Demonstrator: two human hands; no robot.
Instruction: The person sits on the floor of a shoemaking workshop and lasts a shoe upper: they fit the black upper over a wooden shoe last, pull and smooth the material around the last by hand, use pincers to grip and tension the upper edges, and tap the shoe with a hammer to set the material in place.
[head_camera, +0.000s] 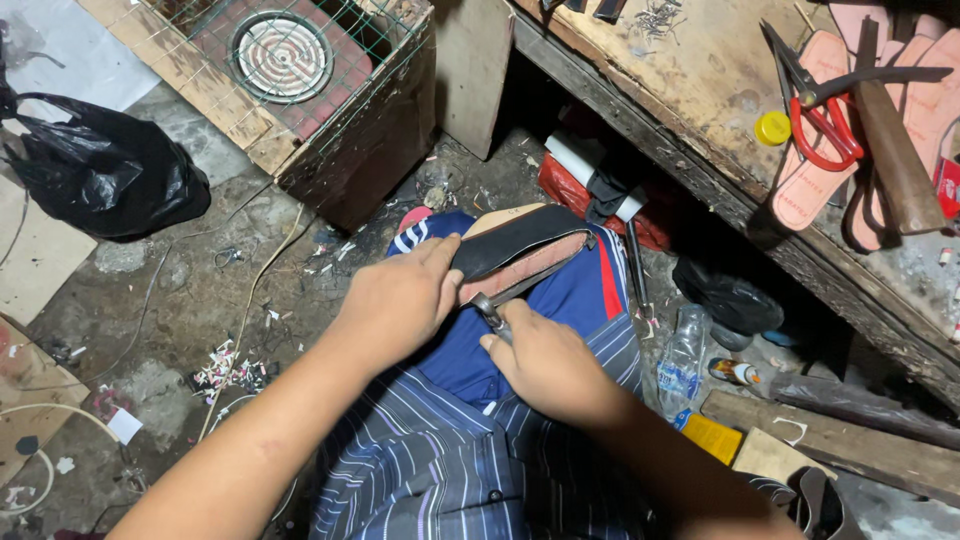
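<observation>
The left hand (400, 300) clamps the near end of a shoe sole (520, 250), which runs toward the frame's upper right. The right hand (545, 360), fingers curled shut, grips a metal tool (488, 312) against the sole's lower edge.

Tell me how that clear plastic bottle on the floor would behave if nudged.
The plastic bottle looks thin-walled and nearly empty, so probably light and easily dented. It seems to lean among clutter by the black bag, so a nudge would likely topple or roll it.
</observation>
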